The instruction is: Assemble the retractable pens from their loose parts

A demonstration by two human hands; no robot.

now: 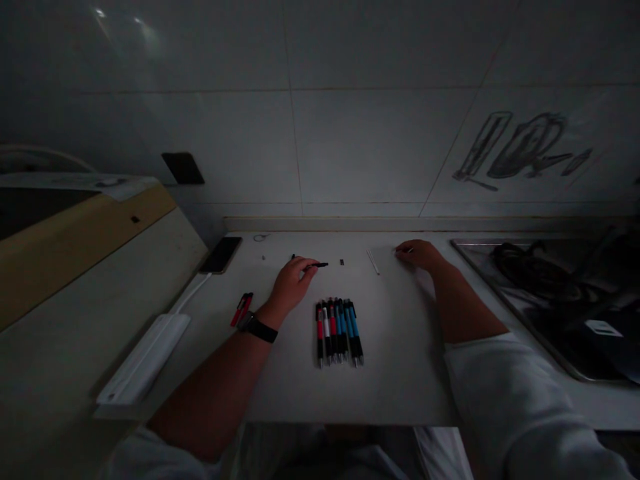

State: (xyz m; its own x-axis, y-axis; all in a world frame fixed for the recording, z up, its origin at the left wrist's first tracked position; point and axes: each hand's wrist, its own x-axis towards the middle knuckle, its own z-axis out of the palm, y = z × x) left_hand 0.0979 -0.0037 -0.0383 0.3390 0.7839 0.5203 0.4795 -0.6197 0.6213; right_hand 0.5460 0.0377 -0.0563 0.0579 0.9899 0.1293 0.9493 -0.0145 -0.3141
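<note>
My left hand (291, 283) rests on the white counter (390, 373) with its fingers curled round a thin black pen part (318, 265) whose tip sticks out to the right. My right hand (417, 254) lies further right, fingers pinched on a small pale piece I cannot make out. Between my arms, a row of several pens (339, 329) with red, white and blue barrels lies side by side. A thin pale refill (373, 262) and a tiny black piece (342, 262) lie between my hands. A black watch (259, 327) is on my left wrist.
A red and black pen (242, 309) lies left of my wrist. A dark phone (221, 255) and a white power strip (145, 360) sit at the counter's left edge. A metal sink (545, 293) with dark items lies to the right. The tiled wall stands behind.
</note>
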